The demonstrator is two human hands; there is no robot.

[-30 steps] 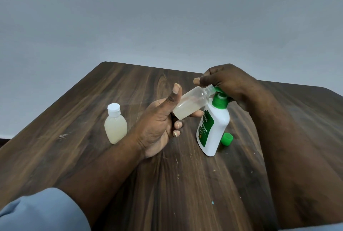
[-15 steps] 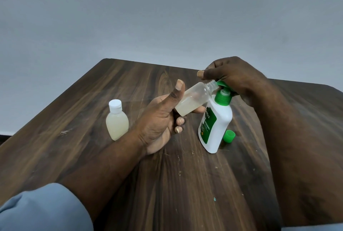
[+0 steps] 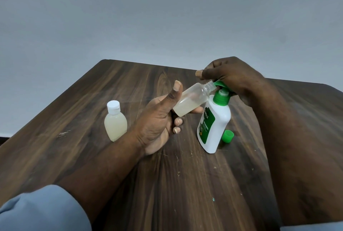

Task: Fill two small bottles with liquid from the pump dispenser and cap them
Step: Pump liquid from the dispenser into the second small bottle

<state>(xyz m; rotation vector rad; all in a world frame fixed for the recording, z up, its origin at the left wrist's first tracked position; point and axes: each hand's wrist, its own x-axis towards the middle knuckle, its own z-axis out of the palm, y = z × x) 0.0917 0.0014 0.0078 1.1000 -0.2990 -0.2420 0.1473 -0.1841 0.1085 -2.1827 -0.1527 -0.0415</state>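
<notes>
A person's two bare hands work over a dark wooden table [image 3: 89, 104]. At centre frame the left hand [image 3: 157, 119] holds an open small bottle [image 3: 191, 102] tilted, fingers curled beneath it and thumb standing up beside it. Its threaded neck touches the green spout of the white pump dispenser [image 3: 213, 125], which stands right of centre. The right hand [image 3: 233, 80], in the upper right, curls over the pump head from above; its thumb is hidden.

Compared with a second ago, little has moved: the bottle stays at the spout and both hands keep their hold. The pump head appears to sit slightly higher above its collar, which suggests a release between strokes. The pale liquid looks unchanged, filling roughly the lower half of the bottle, so filling probably needs more strokes.

Left of centre, a capped bottle [image 3: 115, 125] stands upright and full, apparently finished. A loose green cap [image 3: 228, 136] lies just right of the dispenser's base, waiting for the second bottle. A blue-grey sleeve [image 3: 42, 210] shows at lower left.
</notes>
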